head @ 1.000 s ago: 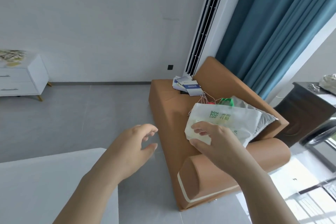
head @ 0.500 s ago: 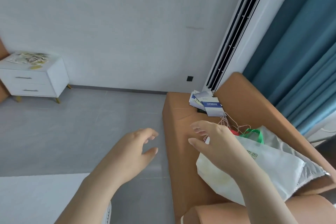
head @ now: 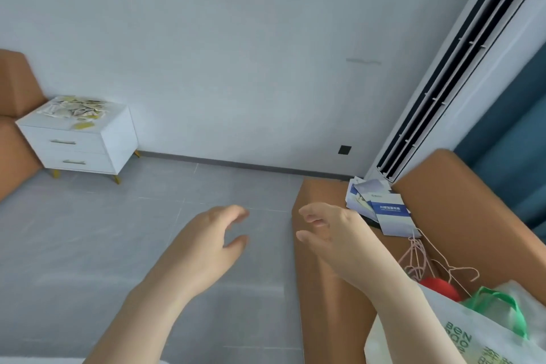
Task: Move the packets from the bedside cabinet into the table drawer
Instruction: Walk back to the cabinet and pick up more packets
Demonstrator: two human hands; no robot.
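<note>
White and yellow packets (head: 77,107) are heaped on a white bedside cabinet (head: 88,146) by the far wall (head: 236,53), well apart from the left hand (head: 204,242) and right hand (head: 334,236). Both hands are held apart, fingers loosely curled, nothing gripped. The packets are judged light, thin and slippery, best pinched at their edges. "BEN" is printed on a white bag (head: 478,331); other writing is unreadable.

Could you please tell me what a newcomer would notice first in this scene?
The empty left hand and right hand reach out, fingers loosely curled, in the centre foreground. At far left, a white two-drawer bedside cabinet bears a heap of pale yellowish packets. On the right, an orange-brown sofa carries blue-and-white booklets.
</note>
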